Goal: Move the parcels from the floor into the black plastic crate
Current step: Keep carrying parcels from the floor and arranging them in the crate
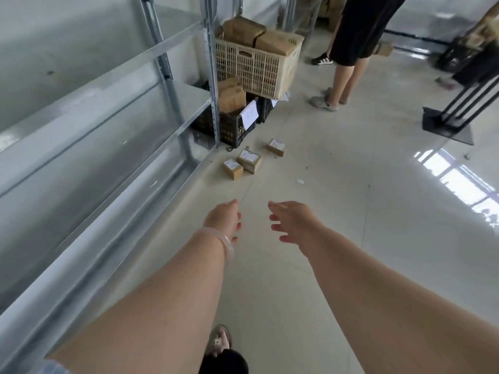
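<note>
Small brown cardboard parcels with white labels lie on the pale floor: one at the left (233,169), a stack in the middle (249,160) and one further right (277,147). Just behind them the black plastic crate (232,126) stands on the floor by the rack post, with brown boxes in it and a white paper tag on its front. My left hand (224,218), with a pale bangle at the wrist, and my right hand (293,220) reach forward with relaxed fingers. Both hold nothing and are well short of the parcels.
A grey metal shelf rack (113,125) runs along the left. A beige plastic crate (259,63) with brown boxes rests above the black one. One person (351,49) stands ahead on the right, another (475,63) at the far right. A black stand base (445,125) lies on the floor.
</note>
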The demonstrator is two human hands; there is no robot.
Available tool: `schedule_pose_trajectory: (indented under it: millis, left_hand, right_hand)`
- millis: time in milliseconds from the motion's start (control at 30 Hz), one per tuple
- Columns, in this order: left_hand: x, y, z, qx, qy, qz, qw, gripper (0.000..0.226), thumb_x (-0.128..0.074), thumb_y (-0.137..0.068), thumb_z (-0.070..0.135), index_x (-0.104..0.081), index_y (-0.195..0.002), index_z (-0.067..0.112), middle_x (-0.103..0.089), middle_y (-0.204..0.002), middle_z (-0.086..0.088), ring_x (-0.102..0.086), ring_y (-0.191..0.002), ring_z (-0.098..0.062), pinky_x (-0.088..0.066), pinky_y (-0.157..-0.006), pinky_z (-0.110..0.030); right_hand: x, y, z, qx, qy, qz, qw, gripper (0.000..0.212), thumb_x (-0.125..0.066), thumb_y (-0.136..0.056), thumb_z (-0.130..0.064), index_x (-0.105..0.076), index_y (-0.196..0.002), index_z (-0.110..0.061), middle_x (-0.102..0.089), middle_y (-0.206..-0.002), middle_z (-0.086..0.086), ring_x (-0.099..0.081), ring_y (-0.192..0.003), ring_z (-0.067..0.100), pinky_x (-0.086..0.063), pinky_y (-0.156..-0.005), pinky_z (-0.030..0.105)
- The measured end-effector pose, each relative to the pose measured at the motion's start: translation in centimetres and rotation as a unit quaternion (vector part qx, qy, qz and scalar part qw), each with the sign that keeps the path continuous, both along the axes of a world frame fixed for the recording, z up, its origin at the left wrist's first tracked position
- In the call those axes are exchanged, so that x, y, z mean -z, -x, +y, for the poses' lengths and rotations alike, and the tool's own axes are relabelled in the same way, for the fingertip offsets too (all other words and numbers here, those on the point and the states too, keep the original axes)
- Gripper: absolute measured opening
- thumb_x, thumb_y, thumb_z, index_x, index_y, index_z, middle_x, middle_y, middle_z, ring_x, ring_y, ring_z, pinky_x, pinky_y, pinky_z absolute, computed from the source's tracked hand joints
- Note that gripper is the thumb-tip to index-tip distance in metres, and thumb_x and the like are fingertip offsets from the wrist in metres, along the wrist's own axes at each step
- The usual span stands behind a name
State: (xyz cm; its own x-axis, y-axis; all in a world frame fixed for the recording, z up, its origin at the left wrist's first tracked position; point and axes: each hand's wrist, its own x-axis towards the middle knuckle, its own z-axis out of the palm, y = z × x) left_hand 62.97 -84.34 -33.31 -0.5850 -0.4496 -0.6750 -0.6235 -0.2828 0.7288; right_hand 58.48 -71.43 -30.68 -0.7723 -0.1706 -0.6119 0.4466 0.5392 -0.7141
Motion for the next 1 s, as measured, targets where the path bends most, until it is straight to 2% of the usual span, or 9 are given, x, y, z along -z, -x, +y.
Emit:
schedule_pose_trajectory:
  millis: [133,333,467,567,667,767,933,1000]
  left_hand:
    - [-1.7,9.0,-1.2,0.019,0.002,0.023,1.000,0.022,-0.044,-0.095,0.032,-0.052,-0.077,0.022,-0.057,-0.096,-0.001,-0.055,-0.084,-0.020,-0.040,-0.076,-0.033]
    - [-3.7,22.7,-1.5,0.066,0.031,0.042,0.996,0.023,-0.044,-0.094,0.033,-0.052,-0.076,0.021,-0.057,-0.093,-0.002,-0.055,-0.079,-0.020,-0.038,-0.073,-0.032]
    - [-4.3,31.0,0.4,0.084,0.041,0.049,0.994,0.024,-0.043,-0.094,0.034,-0.053,-0.076,0.021,-0.059,-0.091,-0.002,-0.056,-0.082,-0.021,-0.041,-0.076,-0.035]
    - [-4.1,37.0,2.3,0.096,0.037,0.049,0.993,0.023,-0.046,-0.090,0.036,-0.054,-0.075,0.020,-0.059,-0.085,-0.003,-0.056,-0.076,-0.020,-0.041,-0.073,-0.036]
    - [-4.4,43.4,4.0,0.072,0.034,0.054,0.995,0.022,-0.047,-0.090,0.035,-0.054,-0.074,0.021,-0.057,-0.081,0.000,-0.055,-0.075,-0.020,-0.039,-0.072,-0.036]
    - [-5.3,49.8,5.9,0.041,0.038,0.053,0.997,0.022,-0.045,-0.092,0.033,-0.054,-0.075,0.022,-0.059,-0.081,0.002,-0.056,-0.079,-0.021,-0.043,-0.078,-0.038]
    - [-6.4,59.0,8.4,0.020,0.047,0.047,0.998,0.026,-0.042,-0.092,0.029,-0.051,-0.068,0.024,-0.059,-0.080,-0.002,-0.058,-0.081,-0.025,-0.046,-0.080,-0.039]
    - [-6.4,62.0,8.5,0.009,0.037,0.050,0.998,0.025,-0.043,-0.092,0.029,-0.049,-0.069,0.023,-0.058,-0.083,-0.003,-0.056,-0.079,-0.024,-0.042,-0.076,-0.036]
  right_hand:
    - [-2.2,8.1,-0.9,0.028,0.012,0.020,0.999,0.022,-0.055,-0.094,-0.039,-0.064,-0.098,-0.018,-0.069,-0.109,0.007,-0.067,-0.104,0.026,-0.054,-0.093,0.044]
    - [-4.7,20.1,-0.4,0.061,0.031,0.045,0.997,0.018,-0.055,-0.094,-0.037,-0.062,-0.102,-0.022,-0.068,-0.111,0.005,-0.067,-0.102,0.022,-0.054,-0.089,0.041]
    - [-5.2,27.7,1.7,0.066,0.021,0.052,0.996,0.016,-0.055,-0.094,-0.038,-0.062,-0.098,-0.024,-0.070,-0.111,0.008,-0.068,-0.104,0.025,-0.055,-0.089,0.041]
    - [-5.3,34.1,4.0,0.068,0.018,0.050,0.996,0.018,-0.055,-0.093,-0.037,-0.064,-0.101,-0.023,-0.069,-0.113,0.011,-0.067,-0.106,0.027,-0.055,-0.091,0.043]
    - [-6.0,41.4,6.8,0.060,0.018,0.054,0.997,0.019,-0.055,-0.094,-0.037,-0.064,-0.099,-0.021,-0.068,-0.116,0.014,-0.065,-0.110,0.030,-0.052,-0.095,0.046]
    - [-7.1,48.7,9.3,0.043,0.014,0.063,0.997,0.015,-0.055,-0.094,-0.037,-0.061,-0.094,-0.023,-0.068,-0.117,0.013,-0.066,-0.109,0.028,-0.052,-0.095,0.046]
    - [-7.3,59.4,10.8,0.006,0.003,0.072,0.997,0.026,-0.057,-0.092,-0.041,-0.064,-0.109,-0.023,-0.070,-0.110,0.009,-0.068,-0.103,0.024,-0.054,-0.093,0.044]
    - [-6.8,62.8,10.4,-0.003,0.002,0.063,0.998,0.024,-0.058,-0.090,-0.042,-0.064,-0.106,-0.025,-0.070,-0.108,0.007,-0.067,-0.103,0.026,-0.055,-0.092,0.044]
